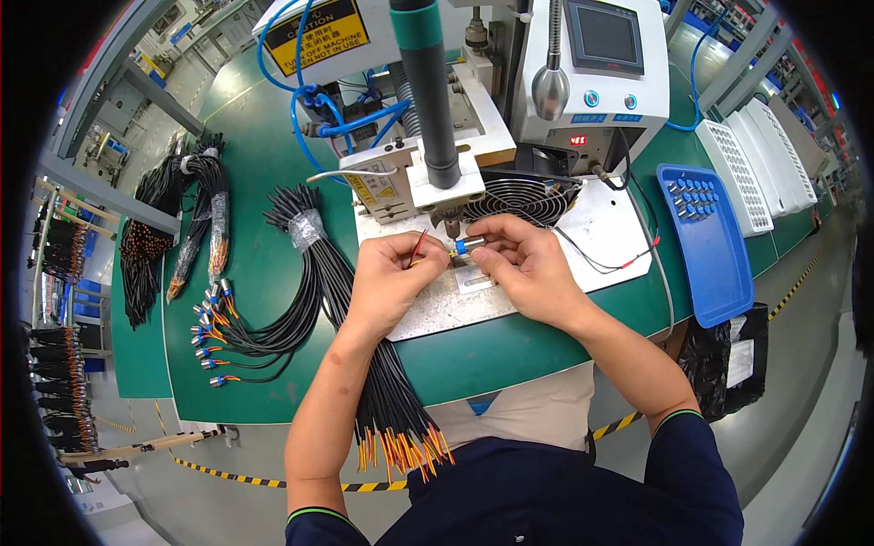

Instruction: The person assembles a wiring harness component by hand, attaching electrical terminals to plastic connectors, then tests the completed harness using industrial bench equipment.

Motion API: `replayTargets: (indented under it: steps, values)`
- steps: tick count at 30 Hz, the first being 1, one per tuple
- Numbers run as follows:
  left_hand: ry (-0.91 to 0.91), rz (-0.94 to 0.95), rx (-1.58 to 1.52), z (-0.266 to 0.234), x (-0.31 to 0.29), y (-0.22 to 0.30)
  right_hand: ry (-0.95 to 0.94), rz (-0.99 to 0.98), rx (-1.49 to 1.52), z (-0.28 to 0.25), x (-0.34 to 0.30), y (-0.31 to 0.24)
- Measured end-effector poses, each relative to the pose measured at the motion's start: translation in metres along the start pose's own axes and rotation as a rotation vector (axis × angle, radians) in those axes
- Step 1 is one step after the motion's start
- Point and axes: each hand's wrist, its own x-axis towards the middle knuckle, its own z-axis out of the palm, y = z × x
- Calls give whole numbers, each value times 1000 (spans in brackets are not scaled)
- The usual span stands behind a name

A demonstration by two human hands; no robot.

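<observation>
My left hand (390, 275) pinches a thin red and yellow wire (418, 247) at the end of a black cable. My right hand (519, 259) holds a small blue and silver connector (468, 245) just under the tip of a bench machine (437, 173). Both hands rest on a white metal plate (437, 314) on the green bench (264, 264). The wire end meets the connector between my fingertips. A bundle of black cables (320, 264) with orange and yellow ends runs under my left forearm toward my lap.
A blue tray (715, 264) with several blue connectors sits at right, beside white perforated trays (737, 173). Finished cables with blue connectors (214, 328) fan out at left. More black cable bundles (196, 205) lie at far left. A round fan grille (523, 196) sits behind my hands.
</observation>
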Motion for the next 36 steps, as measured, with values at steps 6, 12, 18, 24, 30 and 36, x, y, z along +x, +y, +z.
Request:
replayTargets:
  steps: [6, 12, 18, 24, 30, 36]
  values:
    - [1, -38, 22, 0, -2, 5, 8, -24, -14, 1, 0, 2]
    - [9, 24, 0, 4, -1, 2, 10, -42, -9, 1, 0, 3]
    - [18, -4, 7, 5, -2, 4, 19, -60, -36, 1, 0, 3]
    - [17, 42, -7, 4, -2, 2, 19, -68, -68, 2, 0, 1]
    - [29, 7, 1, 7, -3, 7, 26, -82, -57, 2, 0, 3]
    - [28, 19, -10, 7, -3, 7, 27, -98, -57, 1, 0, 4]
